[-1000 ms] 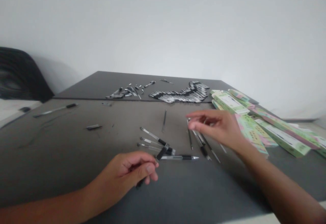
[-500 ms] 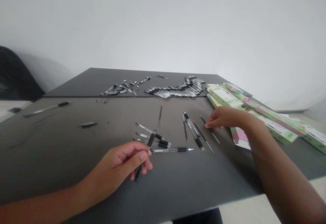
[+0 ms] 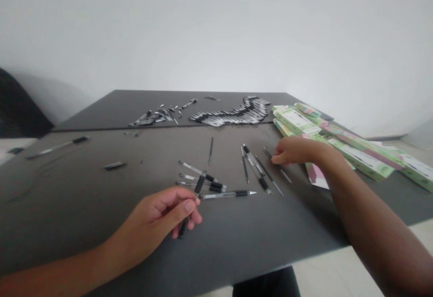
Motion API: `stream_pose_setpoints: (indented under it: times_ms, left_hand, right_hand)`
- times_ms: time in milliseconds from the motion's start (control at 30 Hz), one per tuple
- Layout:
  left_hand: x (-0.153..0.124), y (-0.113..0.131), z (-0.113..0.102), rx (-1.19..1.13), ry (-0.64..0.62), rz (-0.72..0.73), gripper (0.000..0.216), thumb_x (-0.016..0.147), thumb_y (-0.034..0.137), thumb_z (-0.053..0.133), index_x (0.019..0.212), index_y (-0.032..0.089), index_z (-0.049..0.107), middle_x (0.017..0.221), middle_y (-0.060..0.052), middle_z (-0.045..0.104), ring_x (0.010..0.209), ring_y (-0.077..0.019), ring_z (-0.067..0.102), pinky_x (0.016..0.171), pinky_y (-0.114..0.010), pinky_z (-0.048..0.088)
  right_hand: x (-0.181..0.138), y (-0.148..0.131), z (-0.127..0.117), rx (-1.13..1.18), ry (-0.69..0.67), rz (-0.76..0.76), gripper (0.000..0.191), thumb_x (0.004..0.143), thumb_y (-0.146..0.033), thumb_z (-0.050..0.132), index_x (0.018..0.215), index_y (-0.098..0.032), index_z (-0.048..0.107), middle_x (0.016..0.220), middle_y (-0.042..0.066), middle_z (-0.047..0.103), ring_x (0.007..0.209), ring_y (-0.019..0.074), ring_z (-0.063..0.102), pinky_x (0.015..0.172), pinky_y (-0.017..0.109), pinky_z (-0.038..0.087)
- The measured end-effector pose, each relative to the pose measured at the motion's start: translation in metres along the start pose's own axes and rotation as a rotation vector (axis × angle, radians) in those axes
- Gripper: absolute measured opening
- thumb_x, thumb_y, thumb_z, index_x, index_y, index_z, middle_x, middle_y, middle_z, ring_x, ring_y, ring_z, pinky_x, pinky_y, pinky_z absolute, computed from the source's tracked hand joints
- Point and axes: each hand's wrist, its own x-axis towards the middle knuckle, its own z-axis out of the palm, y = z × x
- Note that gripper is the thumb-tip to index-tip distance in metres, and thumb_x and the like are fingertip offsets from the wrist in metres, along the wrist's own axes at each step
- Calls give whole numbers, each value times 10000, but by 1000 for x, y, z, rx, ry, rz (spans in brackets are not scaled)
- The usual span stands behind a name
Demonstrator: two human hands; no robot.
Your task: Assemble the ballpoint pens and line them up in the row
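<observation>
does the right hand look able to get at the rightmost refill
Likely yes: the right hand is right at the rightmost refill, with nothing visible between them, though whether they touch is unclear.

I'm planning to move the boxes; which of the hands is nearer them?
Right. The right hand overlaps the boxes in view, at their left; the left hand, holding a pen, is farther off, left of them.
</observation>
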Motion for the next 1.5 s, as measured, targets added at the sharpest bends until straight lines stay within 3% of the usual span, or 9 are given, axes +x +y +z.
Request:
stream_pose_setpoints:
  times_ms: [200,400,567,733,1000,1267,1500]
  left_hand:
    - [1,6,0,-12,-31,-7,296,1003,453,659,988,163,716,811,-57,786,664,-143,675,524,-192,528]
    - [-1,4,2,-96,-91,-19,226,993,389,675,985,169,722,844,-45,804,663,-113,659,542,-168,505]
    - [-2,2,2,-106,-139,-58,208,981,380,689,1003,181,746,892,-51,828,727,-129,698,559,-170,504]
    - [-2,7,3,-69,-161,-28,176,982,344,678,967,193,768,880,-35,832,721,-131,706,568,-177,517]
    - [-3,11,2,-17,-189,-7,172,981,306,691,939,208,826,873,-19,843,710,-119,712,602,-175,536]
    - [-3,12,1,14,-182,27,189,985,311,689,934,212,843,862,-22,845,727,-132,726,617,-189,551]
    - [-2,9,0,7,-172,31,174,985,314,696,964,214,837,889,-26,855,745,-139,743,612,-191,565]
  right_hand:
    - [-6,4,-7,247,313,-23,297,850,-487,651,847,-220,781,657,11,693,664,211,623,653,324,425]
    - [-19,-53,2,802,636,-248,353,919,-479,639,692,-209,630,532,-39,495,504,114,403,534,285,330]
    - [-35,-110,24,1147,564,-440,307,920,-398,660,670,-227,609,485,-49,489,438,102,385,447,252,321]
    - [-52,-136,41,1275,529,-541,325,938,-437,702,707,-222,626,506,-41,586,416,87,446,396,212,326]
    - [-62,-144,43,1421,771,-604,316,912,-525,795,827,-259,647,596,-20,695,419,114,518,397,246,411]
    - [-64,-144,46,1368,759,-676,283,937,-504,791,872,-265,653,645,-20,719,448,114,565,420,248,427]
    - [-65,-142,40,1397,818,-646,250,939,-430,791,830,-267,636,647,-32,680,441,110,562,402,233,442]
